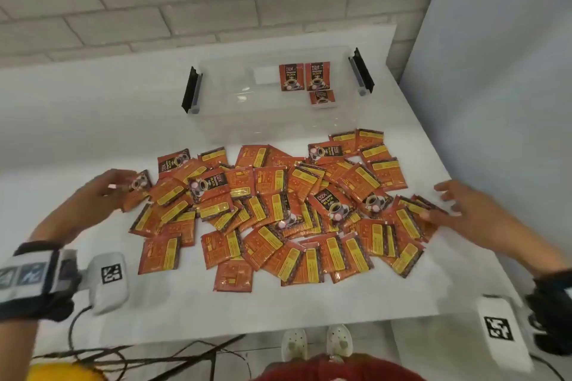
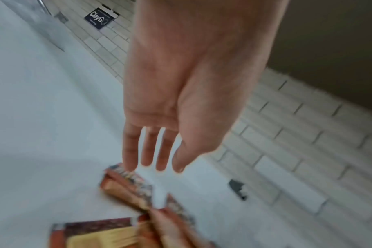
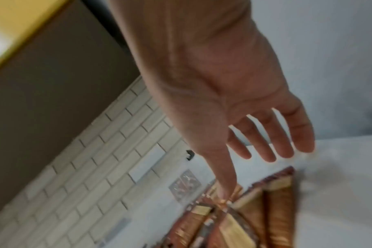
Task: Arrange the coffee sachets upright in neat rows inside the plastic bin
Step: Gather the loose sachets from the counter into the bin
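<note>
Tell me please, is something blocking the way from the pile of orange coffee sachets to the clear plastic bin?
Nothing visible does. The clear plastic bin stands lidless just behind the pile of orange coffee sachets, with only bare white table around it. Both the left hand and right hand are already at the pile's edges.

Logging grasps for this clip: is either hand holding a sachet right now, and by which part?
Neither. The left hand and right hand are open, fingers straight over the pile of sachets.

orange-and-yellow sachets (image 1: 272, 219), clear bin (image 1: 216, 120), white table (image 1: 77, 120)
</note>
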Motion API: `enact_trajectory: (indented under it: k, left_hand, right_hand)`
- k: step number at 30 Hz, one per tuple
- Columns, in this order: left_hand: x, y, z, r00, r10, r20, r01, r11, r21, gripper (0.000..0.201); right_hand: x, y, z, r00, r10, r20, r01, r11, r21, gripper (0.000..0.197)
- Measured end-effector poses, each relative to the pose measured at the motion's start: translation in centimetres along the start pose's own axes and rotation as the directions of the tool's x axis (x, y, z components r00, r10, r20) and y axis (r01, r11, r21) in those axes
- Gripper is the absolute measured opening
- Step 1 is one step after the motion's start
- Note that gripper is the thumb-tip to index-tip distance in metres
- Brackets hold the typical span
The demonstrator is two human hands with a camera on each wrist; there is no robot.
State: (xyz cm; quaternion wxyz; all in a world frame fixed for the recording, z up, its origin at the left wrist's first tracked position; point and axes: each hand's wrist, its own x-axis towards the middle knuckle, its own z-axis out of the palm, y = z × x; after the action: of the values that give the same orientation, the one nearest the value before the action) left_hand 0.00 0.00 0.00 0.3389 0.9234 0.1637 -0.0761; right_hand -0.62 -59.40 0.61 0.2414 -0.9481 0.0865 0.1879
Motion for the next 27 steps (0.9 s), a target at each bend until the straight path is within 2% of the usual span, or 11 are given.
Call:
enact_trajectory:
  k: [1, 3, 5, 7, 11, 14, 16, 18, 20, 24, 27]
  left_hand:
    - [1.1, -0.4, 0.4, 1.000, -0.027, -0.014, 0.028, 0.994, 0.105, 0.036]
    - [2.4, -0.5, 0.9, 0.996, -0.088, -0.006, 0.085, 0.941, 0.326, 0.045]
    - [3.1, -0.5, 1.5, 0.991, -0.131, 0.010, 0.114, 0.891, 0.440, 0.057]
    - [3.5, -0.9, 1.5, 0.989, -0.145, -0.021, 0.137, 0.865, 0.484, 0.059]
    - [3.8, -1.0, 0.7, 0.968, -0.240, -0.069, 0.245, 0.866, 0.437, 0.054]
    - [4.2, -1.0, -0.8, 0.971, -0.229, -0.064, 0.234, 0.873, 0.428, 0.039]
    - [4.6, -0.6, -2.1, 0.975, -0.208, -0.073, 0.220, 0.910, 0.350, 0.039]
    - [4.9, 0.3, -2.7, 0.984, -0.179, -0.008, 0.177, 0.965, 0.196, 0.038]
    - [5.3, 2.2, -2.4, 0.988, -0.141, 0.069, 0.133, 0.986, 0.105, 0.034]
    - [7.3, 5.1, -0.3, 0.991, -0.061, 0.120, 0.041, 0.986, 0.161, 0.031]
    - [7.8, 6.4, 1.5, 0.989, -0.070, 0.131, 0.043, 0.979, 0.200, 0.045]
  right_hand:
    - [0.4, -0.1, 0.5, 0.999, 0.029, -0.018, -0.030, 0.997, -0.065, 0.067]
    - [1.1, 0.1, 0.9, 0.998, 0.053, -0.028, -0.057, 0.983, -0.175, 0.067]
    - [1.5, 0.1, 1.1, 0.998, 0.060, -0.020, -0.062, 0.988, -0.138, 0.048]
    - [1.5, 0.1, 1.2, 0.998, 0.068, -0.014, -0.069, 0.994, -0.086, 0.032]
    - [1.8, 0.1, 1.1, 0.994, 0.108, 0.026, -0.107, 0.994, -0.031, 0.022]
    - [2.2, -0.1, 0.2, 0.995, 0.079, 0.067, -0.076, 0.996, -0.047, 0.013]
    - [2.4, -0.3, -0.7, 0.996, 0.054, 0.071, -0.056, 0.998, 0.032, 0.013]
    - [2.8, -0.7, -1.6, 0.998, 0.040, 0.052, -0.049, 0.984, 0.171, 0.012]
    - [3.4, -1.7, -2.3, 0.999, 0.018, 0.027, -0.024, 0.974, 0.224, 0.010]
    - [5.6, -4.1, -1.6, 0.997, -0.069, 0.040, 0.067, 0.996, 0.059, 0.016]
    - [6.7, -5.5, -0.5, 0.995, -0.078, 0.057, 0.081, 0.996, -0.044, 0.020]
